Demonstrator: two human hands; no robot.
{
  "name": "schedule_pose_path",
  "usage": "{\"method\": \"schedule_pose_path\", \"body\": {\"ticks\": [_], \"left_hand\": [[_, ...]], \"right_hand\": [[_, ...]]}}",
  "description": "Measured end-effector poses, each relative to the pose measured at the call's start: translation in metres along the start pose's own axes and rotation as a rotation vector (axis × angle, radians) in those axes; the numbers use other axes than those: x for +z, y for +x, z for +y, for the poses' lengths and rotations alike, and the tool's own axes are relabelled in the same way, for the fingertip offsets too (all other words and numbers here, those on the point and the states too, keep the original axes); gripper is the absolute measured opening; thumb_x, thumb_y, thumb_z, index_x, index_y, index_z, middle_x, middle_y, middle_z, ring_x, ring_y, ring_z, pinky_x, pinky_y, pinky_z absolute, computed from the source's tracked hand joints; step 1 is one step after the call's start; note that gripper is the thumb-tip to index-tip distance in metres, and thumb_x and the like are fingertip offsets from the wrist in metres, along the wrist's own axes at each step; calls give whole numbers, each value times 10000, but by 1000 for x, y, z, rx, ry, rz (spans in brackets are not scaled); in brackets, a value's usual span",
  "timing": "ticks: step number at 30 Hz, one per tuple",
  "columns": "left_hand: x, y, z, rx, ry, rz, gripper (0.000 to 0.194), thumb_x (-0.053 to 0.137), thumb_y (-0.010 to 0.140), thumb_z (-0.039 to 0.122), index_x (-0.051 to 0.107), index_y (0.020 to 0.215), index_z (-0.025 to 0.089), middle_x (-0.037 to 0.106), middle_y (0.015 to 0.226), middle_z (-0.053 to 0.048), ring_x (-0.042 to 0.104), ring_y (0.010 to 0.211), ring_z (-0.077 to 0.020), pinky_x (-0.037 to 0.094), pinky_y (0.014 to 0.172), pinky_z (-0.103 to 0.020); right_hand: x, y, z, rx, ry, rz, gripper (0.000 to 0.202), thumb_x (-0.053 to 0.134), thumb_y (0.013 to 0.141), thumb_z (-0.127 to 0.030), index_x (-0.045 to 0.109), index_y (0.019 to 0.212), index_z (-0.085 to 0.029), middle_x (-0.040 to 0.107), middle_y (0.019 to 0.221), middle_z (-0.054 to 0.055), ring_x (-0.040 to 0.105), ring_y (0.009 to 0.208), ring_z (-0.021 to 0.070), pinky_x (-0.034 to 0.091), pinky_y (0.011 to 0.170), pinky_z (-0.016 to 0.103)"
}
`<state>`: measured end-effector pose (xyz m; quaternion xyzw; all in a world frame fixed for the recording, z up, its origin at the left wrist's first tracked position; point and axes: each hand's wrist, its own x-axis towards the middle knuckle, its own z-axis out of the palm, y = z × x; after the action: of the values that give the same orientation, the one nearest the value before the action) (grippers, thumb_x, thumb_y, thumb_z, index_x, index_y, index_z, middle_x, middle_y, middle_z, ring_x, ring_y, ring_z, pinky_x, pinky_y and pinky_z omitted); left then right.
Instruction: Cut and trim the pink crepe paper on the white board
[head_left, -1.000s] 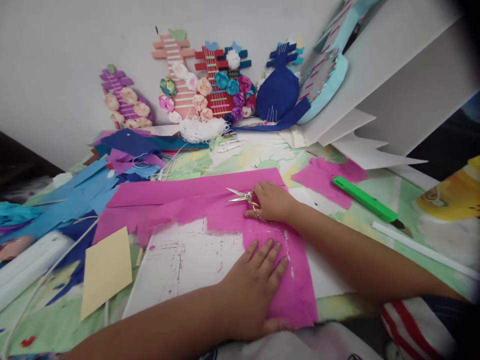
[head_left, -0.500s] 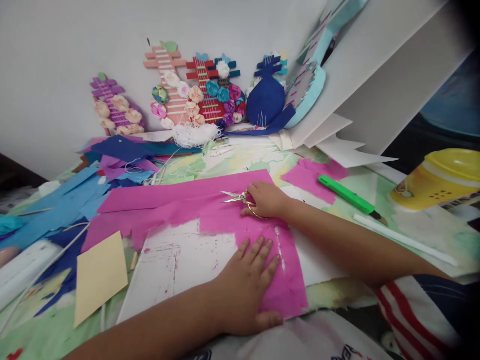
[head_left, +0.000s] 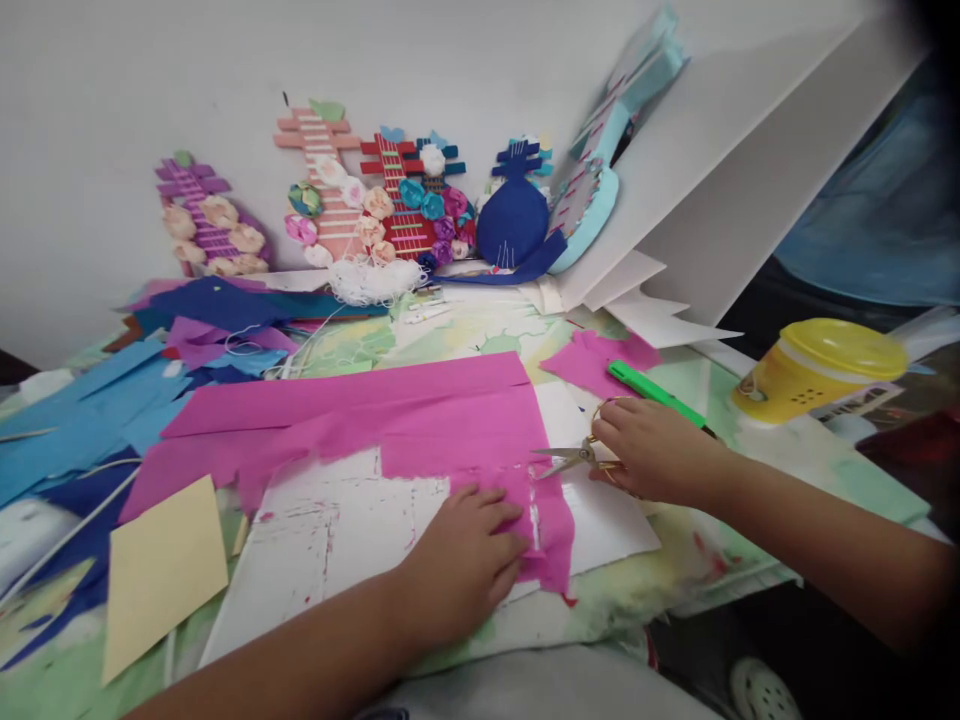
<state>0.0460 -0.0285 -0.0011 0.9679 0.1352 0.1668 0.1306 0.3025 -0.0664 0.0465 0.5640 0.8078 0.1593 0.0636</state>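
My left hand [head_left: 465, 560] lies flat with fingers spread over the lower part of a pink paper sheet [head_left: 442, 400]. Beneath that sheet is a white board [head_left: 300, 550] marked with dark and pink cut lines. My right hand [head_left: 660, 450] grips gold-handled scissors [head_left: 574, 455], fingers in the loops. Their blades are parted and point left over the pink sheet's right edge, close to a pale line of cuts in it. Whether the blades touch the paper I cannot tell.
A green cutter [head_left: 652, 392] lies beyond my right hand, by a pink scrap [head_left: 592, 362]. A yellow lidded tub [head_left: 810, 375] stands at right. Cream paper [head_left: 166, 580] and blue scraps [head_left: 112, 390] are at left. Paper instruments, including a dark blue one [head_left: 514, 215], lean against the wall.
My right hand has moved the scissors right and toward me, from the sheet's middle to its right edge. My left hand stays on the pink sheet, its fingers slightly more bent. The view has shifted.
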Motion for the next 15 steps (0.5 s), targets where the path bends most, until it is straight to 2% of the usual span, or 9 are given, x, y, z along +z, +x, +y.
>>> {"method": "schedule_pose_path", "body": {"ticks": [6,10,15], "left_hand": [[-10,1,1,36,-109,147,211,440,825,194,635,902,173,644,947,-55,573,863,-200,426,809,-391],[-15,3,5,-2,-121,187,210,436,829,192,630,901,160,648,937,-61,579,853,-185,447,785,-357],[-14,1,4,-70,-145,215,203,434,829,185,625,892,163,651,928,-54,581,853,-173,449,782,-347]], "right_hand": [[2,7,-4,34,-69,11,266,564,712,-395,606,811,-151,602,800,73,513,780,212,283,687,305],[1,9,-7,-4,-135,43,166,567,706,-284,603,786,-143,600,786,76,511,773,218,281,682,307],[1,6,-13,-37,-165,91,149,546,721,-250,606,796,-136,598,785,80,506,762,214,298,695,313]]}}
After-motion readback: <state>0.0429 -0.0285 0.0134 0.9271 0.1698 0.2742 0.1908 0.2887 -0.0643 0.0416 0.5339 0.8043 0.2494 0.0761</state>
